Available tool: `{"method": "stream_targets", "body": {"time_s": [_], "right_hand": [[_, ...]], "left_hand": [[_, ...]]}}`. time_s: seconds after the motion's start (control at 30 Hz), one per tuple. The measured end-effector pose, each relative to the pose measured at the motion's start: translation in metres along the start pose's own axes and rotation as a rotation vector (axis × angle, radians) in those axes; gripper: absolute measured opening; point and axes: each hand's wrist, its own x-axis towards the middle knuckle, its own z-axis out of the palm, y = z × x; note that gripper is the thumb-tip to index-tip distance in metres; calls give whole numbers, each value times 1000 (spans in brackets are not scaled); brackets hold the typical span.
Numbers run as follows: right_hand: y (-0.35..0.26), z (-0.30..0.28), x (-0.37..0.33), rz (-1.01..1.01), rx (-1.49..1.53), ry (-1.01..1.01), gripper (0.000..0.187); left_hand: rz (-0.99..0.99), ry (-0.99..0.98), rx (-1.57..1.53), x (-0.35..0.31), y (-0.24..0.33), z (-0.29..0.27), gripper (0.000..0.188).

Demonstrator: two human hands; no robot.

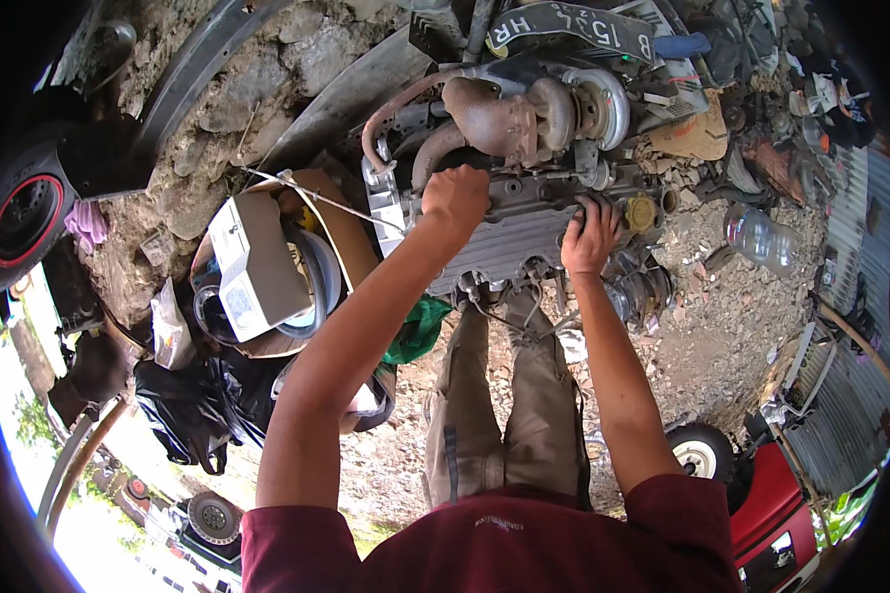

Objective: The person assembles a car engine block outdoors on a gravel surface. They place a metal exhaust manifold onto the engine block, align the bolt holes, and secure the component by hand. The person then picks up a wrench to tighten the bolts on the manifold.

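A grey engine with a ribbed valve cover [519, 229] lies in front of me. Behind the cover sits a rusty turbocharger [504, 124] with a silvery round housing at its right end. My left hand [457, 201] is closed in a fist at the cover's left end, below a rusty curved pipe [439, 150]; whatever it grips is hidden under the fingers. On the right part of the cover rests my right hand [591, 235], palm down, fingers apart and slightly bent. Just right of it is a yellowish round filler cap [643, 212]. Hoses and fittings hang along the near edge.
At left stands a cardboard box [341, 203] holding a white carton [257, 262] and round parts. Black plastic bags [193, 400] lie below it. A clear plastic bottle [759, 240] lies on the gravel at right. Behind the engine are a dark number plate [574, 28] and scrap.
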Motion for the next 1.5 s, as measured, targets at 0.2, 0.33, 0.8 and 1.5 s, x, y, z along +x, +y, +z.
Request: {"method": "stream_targets", "body": {"time_s": [0.2, 0.33, 0.8, 1.5], "right_hand": [[0, 1, 0, -4, -26, -5, 30], [0, -1, -1, -1, -14, -3, 31], [0, 2, 0, 21, -30, -35, 31], [2, 1, -1, 33, 6, -27, 30]], "left_hand": [[-24, 17, -11, 4, -1, -1, 20], [-12, -11, 5, 4, 2, -9, 20], [107, -37, 130, 29, 16, -16, 21], [66, -27, 116, 23, 27, -24, 22]]}}
